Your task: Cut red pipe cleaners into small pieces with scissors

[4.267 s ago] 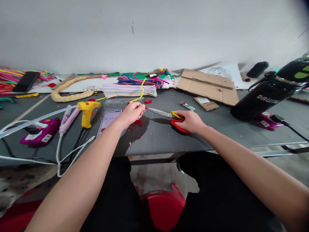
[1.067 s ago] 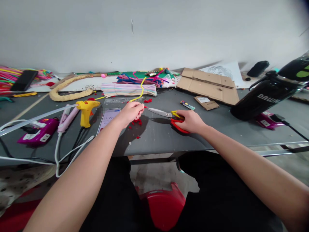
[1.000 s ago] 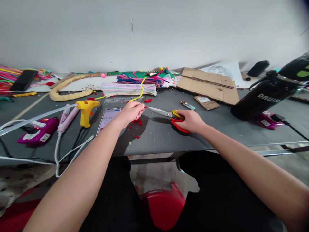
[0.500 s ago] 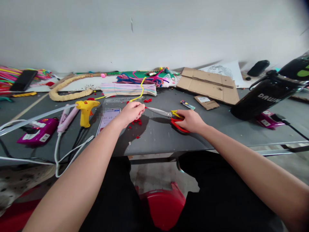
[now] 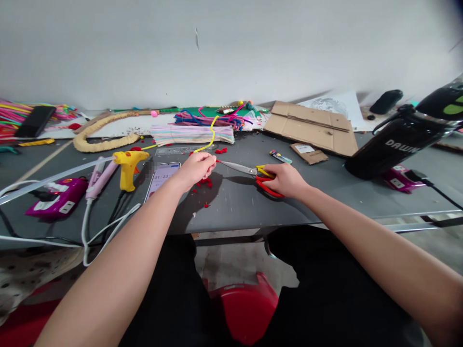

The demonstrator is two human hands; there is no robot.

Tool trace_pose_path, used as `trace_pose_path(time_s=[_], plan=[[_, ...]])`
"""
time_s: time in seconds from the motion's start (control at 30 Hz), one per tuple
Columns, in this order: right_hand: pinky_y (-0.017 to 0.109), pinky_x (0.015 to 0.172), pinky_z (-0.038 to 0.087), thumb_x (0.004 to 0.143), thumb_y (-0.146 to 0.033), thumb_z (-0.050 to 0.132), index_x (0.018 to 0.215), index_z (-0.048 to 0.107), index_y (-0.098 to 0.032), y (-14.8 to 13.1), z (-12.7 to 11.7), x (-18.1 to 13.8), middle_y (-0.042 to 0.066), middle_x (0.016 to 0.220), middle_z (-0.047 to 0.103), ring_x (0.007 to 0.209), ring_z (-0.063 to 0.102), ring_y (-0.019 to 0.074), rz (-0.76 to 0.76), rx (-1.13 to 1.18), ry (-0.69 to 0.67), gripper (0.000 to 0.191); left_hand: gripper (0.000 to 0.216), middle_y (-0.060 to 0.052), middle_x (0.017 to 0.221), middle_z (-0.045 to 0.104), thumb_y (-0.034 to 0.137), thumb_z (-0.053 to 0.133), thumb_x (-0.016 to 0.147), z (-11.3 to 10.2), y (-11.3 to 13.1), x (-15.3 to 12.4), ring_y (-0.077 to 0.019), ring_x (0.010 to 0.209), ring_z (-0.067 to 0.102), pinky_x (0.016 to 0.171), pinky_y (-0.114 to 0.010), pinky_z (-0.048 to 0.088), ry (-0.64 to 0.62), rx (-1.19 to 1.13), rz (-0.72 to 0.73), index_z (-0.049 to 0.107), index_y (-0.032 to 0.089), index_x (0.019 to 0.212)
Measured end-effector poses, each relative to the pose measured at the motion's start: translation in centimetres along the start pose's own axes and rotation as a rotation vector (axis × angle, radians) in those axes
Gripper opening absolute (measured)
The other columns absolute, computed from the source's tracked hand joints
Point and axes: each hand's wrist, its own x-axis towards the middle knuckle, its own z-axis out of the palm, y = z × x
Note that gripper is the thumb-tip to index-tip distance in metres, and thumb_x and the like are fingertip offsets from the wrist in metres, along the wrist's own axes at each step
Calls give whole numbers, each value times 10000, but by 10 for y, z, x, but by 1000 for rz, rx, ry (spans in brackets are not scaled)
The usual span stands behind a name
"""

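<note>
My left hand [image 5: 198, 168] is closed in a pinch around a yellow pipe cleaner [image 5: 212, 134], which rises in a bend behind the fingers. A small red tip [image 5: 217, 161] pokes out on the right of the fingertips. The scissors [image 5: 240, 167], with yellow and red handles, are gripped in my right hand [image 5: 285, 180]. Their blades look closed or nearly so and point left, with the ends at the red tip; I cannot tell if they touch it. Red scraps [image 5: 206, 183] lie on the table below my left hand.
Left of my arm are a phone [image 5: 162, 176], a yellow glue gun [image 5: 127, 168], a pink tool [image 5: 103, 178] with cords and a purple power strip [image 5: 60, 197]. Behind lies a pale pipe cleaner bundle [image 5: 191, 134]. On the right are cardboard [image 5: 314, 127] and a black bottle [image 5: 394, 142].
</note>
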Motion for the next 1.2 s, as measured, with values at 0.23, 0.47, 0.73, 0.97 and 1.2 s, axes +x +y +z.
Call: trace_pose_path(time_s=[0.23,0.47,0.73,0.97,1.2], plan=[[270,558,246,784,-546,551,691,431,-222,-4,-1,-3,-22,636,520,569,370,121,49,35,17,357,267,26,570,428,213,495,906,2,3,-1,-53,453,370,451,-211,275,16,-7,-9,444,162,649],[275,560,243,770,-512,566,698,461,-223,-3,-2,-3,-19,640,528,576,366,124,22,10,-1,316,270,24,561,431,222,490,915,2,5,-4,-58,459,376,458,-211,279,11,3,-5,451,161,655],[275,561,240,760,-482,567,694,477,-221,-4,-1,-3,-16,635,515,576,361,125,23,2,-5,284,231,17,595,462,233,501,918,2,2,-3,-62,484,401,483,-206,311,6,19,3,487,156,700],[279,565,240,759,-481,568,701,502,-221,-3,-1,-2,-11,641,524,577,369,130,32,5,-6,275,210,8,603,491,236,519,904,2,2,-2,-71,493,421,489,-211,324,21,33,1,507,157,710],[275,565,241,761,-484,569,699,498,-220,-2,0,-2,-13,636,514,579,367,129,33,8,-7,280,214,11,604,495,238,553,885,1,1,-2,-68,487,422,495,-219,333,17,34,11,512,158,691]])
